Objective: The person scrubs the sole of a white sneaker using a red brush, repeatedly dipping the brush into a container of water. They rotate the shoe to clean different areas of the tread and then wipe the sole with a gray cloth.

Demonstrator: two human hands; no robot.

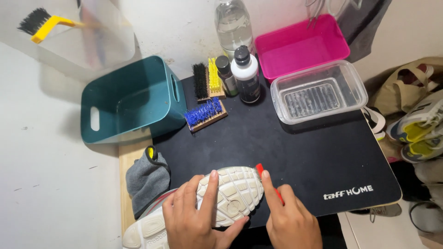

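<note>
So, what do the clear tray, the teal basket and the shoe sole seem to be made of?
Clear tray: probably hard plastic, glossy and see-through, with moulded ribs on its floor. Teal basket: likely matte plastic, with a moulded handle slot. Shoe sole: looks like rubber or foam, off-white and dull, with a blocky tread.

Bright, even light from above. Soft shadows under my left hand [196, 216] & teal bin [134, 99]. Slight edge warp; top-left corner hazy.

The left hand [196, 216] holds a white shoe [217, 198] sole-up on a black mat [295, 147], while the right hand [290, 221] presses a red brush [265, 177] against its toe.
</note>
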